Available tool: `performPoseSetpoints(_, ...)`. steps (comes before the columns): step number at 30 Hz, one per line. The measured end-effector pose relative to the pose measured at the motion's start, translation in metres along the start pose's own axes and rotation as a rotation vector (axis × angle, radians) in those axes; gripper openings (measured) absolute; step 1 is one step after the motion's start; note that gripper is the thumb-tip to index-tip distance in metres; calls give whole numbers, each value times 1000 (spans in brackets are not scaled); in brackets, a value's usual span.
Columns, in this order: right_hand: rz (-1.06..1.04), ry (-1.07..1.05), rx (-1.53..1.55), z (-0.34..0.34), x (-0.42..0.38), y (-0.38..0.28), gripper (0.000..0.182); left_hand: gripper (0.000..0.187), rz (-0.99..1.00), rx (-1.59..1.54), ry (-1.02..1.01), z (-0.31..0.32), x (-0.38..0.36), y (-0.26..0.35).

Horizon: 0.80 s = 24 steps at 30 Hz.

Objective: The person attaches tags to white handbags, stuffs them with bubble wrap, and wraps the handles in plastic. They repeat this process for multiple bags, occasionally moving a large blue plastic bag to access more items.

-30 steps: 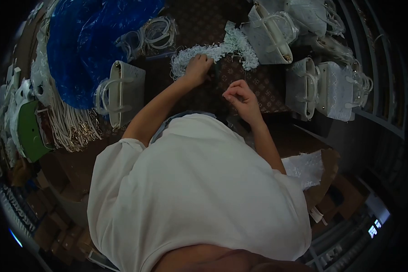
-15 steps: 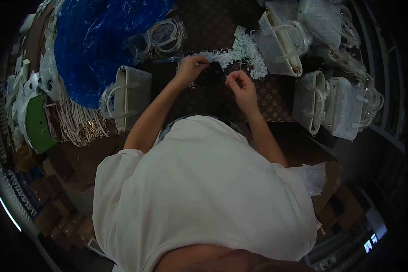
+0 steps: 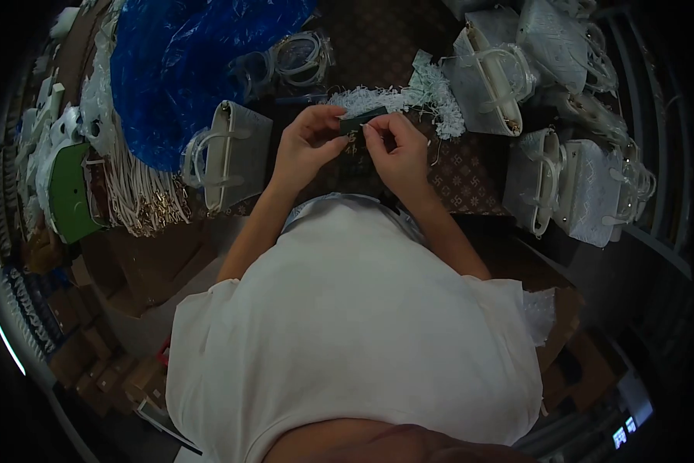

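Fingertips of the left hand point(image 3: 304, 147) and right hand point(image 3: 397, 150) are pinched shut on a small dark tag point(image 3: 362, 122) held between them above the desk point(image 3: 463, 174). It looks light, thin and bendable (best taken by its edges), with a fine cord, hard to make out, at its lower edge. At twelve o'clock lies white shredded trim point(image 3: 397, 96); a white handbag point(image 3: 231, 154) stands at nine o'clock, more handbags point(image 3: 563, 181) at three.

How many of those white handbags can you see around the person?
About 6, though more may be hidden at the dark edge. One handbag lies left of the hands; two are at upper right; two stand at right; one more lies between them.
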State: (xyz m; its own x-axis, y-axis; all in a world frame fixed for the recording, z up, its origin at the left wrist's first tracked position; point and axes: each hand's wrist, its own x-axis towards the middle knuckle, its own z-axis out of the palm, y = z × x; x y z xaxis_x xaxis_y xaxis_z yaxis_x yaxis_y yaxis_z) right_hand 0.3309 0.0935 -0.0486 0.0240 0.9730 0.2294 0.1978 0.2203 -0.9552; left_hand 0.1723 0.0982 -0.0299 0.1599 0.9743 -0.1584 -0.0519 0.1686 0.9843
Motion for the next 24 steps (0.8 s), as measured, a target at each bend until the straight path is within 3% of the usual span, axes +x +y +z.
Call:
performPoseSetpoints(8, -118, -26, 47, 22, -17, -15, 6, 21, 12, -74, 75, -13, -33, 2)
performPoseSetpoints(11, -139, -5, -10, 32, -25, -19, 7, 24, -72, -93, 124, -15, -45, 0)
performPoseSetpoints(16, -196, -47, 9, 45, -32, -23, 7, 22, 274, 174, 95, -26, -63, 1)
performPoseSetpoints(20, -187, -224, 52, 56, -42, -37, 7, 18, 161, 37, 155, -48, -80, -10)
performPoseSetpoints(22, -191, -299, 42, 66, -46, -39, 7, 22, 82, -229, 218, -54, -87, -15)
performPoseSetpoints(24, -163, -331, 46, 76, -50, -36, 8, 21, 103, -175, 251, -62, -93, -12)
